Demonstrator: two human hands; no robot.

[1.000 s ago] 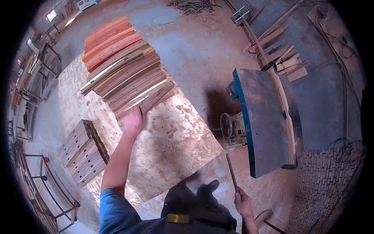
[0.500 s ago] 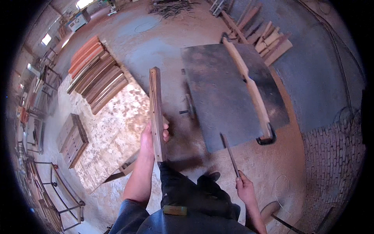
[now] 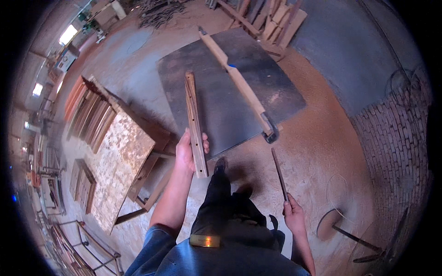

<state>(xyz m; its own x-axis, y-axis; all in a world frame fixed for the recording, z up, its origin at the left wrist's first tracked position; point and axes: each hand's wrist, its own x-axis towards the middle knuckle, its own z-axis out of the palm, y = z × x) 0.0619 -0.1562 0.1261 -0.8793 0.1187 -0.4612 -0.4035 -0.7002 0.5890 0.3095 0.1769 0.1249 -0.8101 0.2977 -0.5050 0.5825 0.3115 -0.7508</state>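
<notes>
My left hand (image 3: 188, 149) grips a long wooden bar (image 3: 194, 122) with a row of small dark holes along its face. The bar points away from me, its far part over the near left of a dark tabletop (image 3: 179, 85). In my right hand (image 3: 293, 212) is a long thin dark file (image 3: 279, 172), held by its near end and tilted up to the left. Its tip is just short of the wooden fence (image 3: 239, 85) that lies across the dark table with black clamps at its ends.
On the left stands a pale, stained workbench (image 3: 126, 149) bearing stacked wooden bars (image 3: 94, 115) and a smaller stack (image 3: 83, 184). A round-based stand (image 3: 328, 224) is at the lower right. Offcuts (image 3: 276, 23) lean beyond the dark table; stacked bricks (image 3: 391, 142) are at right.
I have moved toward the dark table, which now lies straight ahead, while the workbench has shifted left in view. Both hands keep hold of the wooden bar and the file.
</notes>
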